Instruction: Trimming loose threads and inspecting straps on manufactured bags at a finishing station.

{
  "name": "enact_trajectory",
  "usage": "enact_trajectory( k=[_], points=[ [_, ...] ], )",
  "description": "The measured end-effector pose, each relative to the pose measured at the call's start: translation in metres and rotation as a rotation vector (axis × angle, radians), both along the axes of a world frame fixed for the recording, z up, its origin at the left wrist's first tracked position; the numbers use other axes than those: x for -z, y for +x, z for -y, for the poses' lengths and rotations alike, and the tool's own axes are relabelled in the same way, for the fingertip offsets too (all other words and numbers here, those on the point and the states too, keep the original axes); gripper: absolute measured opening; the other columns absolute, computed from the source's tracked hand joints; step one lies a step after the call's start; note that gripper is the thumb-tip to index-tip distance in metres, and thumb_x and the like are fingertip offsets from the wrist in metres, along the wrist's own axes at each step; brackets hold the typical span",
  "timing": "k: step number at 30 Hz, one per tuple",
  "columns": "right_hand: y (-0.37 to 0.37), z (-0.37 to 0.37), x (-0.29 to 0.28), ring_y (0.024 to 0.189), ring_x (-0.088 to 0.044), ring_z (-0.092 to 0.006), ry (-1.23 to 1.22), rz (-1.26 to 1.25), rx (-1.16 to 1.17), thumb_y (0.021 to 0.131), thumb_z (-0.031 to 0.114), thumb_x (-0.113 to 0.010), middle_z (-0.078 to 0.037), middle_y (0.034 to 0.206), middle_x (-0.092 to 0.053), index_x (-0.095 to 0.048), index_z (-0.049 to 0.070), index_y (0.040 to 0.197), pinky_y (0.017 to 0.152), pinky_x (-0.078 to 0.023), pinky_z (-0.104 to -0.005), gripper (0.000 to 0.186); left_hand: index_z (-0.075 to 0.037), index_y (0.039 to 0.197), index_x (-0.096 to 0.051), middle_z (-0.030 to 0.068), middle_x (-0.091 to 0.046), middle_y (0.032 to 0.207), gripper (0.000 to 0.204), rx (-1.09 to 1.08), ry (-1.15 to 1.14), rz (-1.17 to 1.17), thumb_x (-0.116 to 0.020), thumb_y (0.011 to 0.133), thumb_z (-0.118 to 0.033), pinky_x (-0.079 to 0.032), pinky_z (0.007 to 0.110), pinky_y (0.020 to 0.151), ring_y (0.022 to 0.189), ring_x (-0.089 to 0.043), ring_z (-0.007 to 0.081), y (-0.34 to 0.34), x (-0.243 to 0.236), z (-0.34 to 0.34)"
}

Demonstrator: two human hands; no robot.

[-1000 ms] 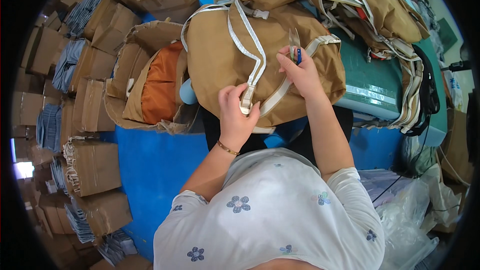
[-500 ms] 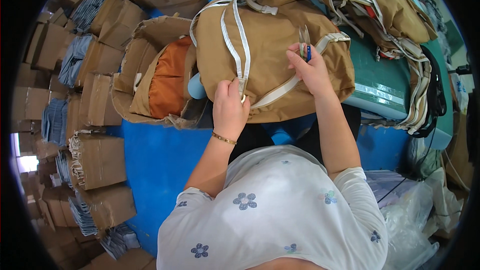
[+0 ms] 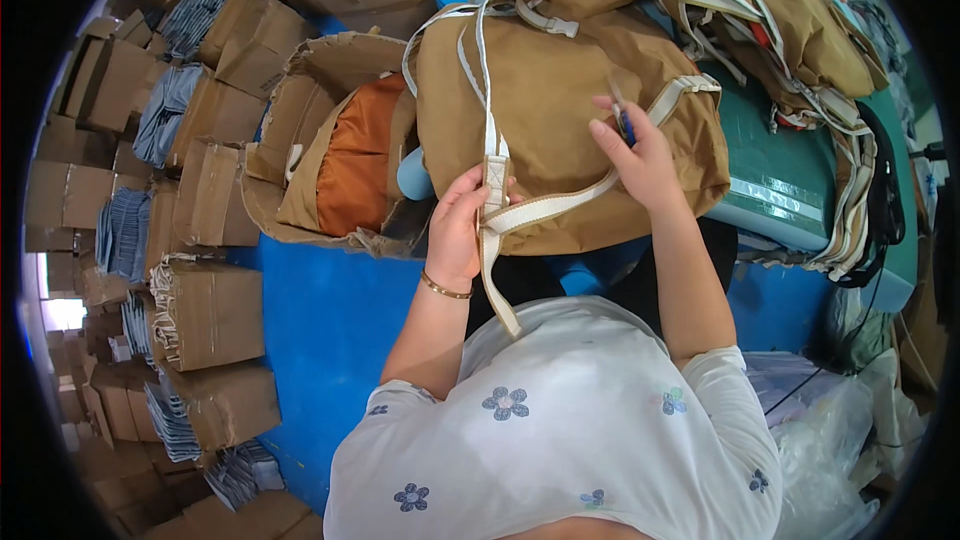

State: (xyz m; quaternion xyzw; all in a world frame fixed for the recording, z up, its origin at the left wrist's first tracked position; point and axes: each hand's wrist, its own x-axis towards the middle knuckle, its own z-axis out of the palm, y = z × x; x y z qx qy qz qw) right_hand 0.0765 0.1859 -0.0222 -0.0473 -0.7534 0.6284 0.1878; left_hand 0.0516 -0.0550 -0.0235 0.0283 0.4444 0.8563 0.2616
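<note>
A tan backpack (image 3: 565, 65) with white webbing straps lies across the work surface in front of me. At its near left part, my left hand (image 3: 460, 223) is closed on a white webbing strap (image 3: 495, 180), at a stitched section. The strap's loose tail hangs down toward my lap, and another length runs from there across to the bag's right side. My right hand (image 3: 642, 152) is closed around a small pair of scissors (image 3: 627, 127) with blue on the handle. Its blades point up and look blurred, above the bag's right half.
At left, an open cardboard box (image 3: 265, 175) holds a tan and orange fabric piece (image 3: 350, 160). More tan bags (image 3: 790, 25) with straps are piled at the back right, beside a green surface (image 3: 785, 175). Stacked cartons (image 3: 215, 315) line the far left. Clear plastic (image 3: 815, 455) lies at lower right.
My left hand has raised the strap and turned its stitched section into view; its tail now hangs free. My right hand, still with the scissors, has tilted. The whole view has shifted slightly.
</note>
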Motion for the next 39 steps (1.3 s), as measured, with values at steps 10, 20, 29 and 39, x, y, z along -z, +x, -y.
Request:
enact_trajectory(
  k=[10, 20, 29, 39],
  points=[
    [0.036, 0.030, -0.026, 0.077, -0.058, -0.0250, 0.409, 0.009, 0.067, 0.081, 0.012, -0.070, -0.012, 0.088, -0.058, -0.059, 0.002, 0.108, 0.067, -0.047, -0.0306, 0.031, 0.003, 0.121, -0.048, 0.0145, -0.061, 0.105, 0.029, -0.004, -0.109, -0.031, -0.041, 0.095, -0.010, -0.053, 0.035, 0.080, 0.086, -0.063, 0.0221, 0.006, -0.012, -0.011],
    [0.076, 0.016, -0.003, 0.075, -0.060, -0.0307, 0.506, -0.005, 0.148, 0.073, 0.005, -0.069, -0.010, 0.085, -0.057, -0.060, 0.008, 0.101, 0.063, -0.049, -0.0345, 0.030, 0.006, 0.129, -0.042, 0.0161, -0.057, 0.116, 0.040, -0.071, -0.021, -0.028, -0.036, 0.094, -0.013, -0.049, 0.035, 0.088, 0.102, -0.059, 0.0256, 0.003, -0.016, -0.015],
    [0.108, 0.019, 0.016, 0.073, -0.061, -0.0254, 0.456, 0.020, 0.103, 0.071, -0.001, -0.070, -0.009, 0.084, -0.058, -0.060, 0.008, 0.098, 0.063, -0.049, -0.0303, 0.030, 0.004, 0.131, -0.039, 0.0157, -0.051, 0.123, 0.038, -0.232, 0.171, -0.023, -0.037, 0.095, -0.008, -0.044, 0.038, 0.097, 0.110, -0.054, 0.0262, -0.003, -0.011, -0.021],
    [0.111, 0.018, 0.030, 0.079, -0.060, -0.0202, 0.286, 0.033, 0.061, 0.079, 0.000, -0.067, -0.009, 0.085, -0.060, -0.060, 0.004, 0.101, 0.070, -0.047, -0.0264, 0.024, -0.001, 0.131, -0.039, 0.0116, -0.051, 0.118, 0.045, -0.231, 0.098, -0.153, -0.049, 0.088, 0.006, -0.042, 0.033, 0.099, 0.110, -0.051, 0.0213, 0.002, -0.011, -0.028]
  ],
)
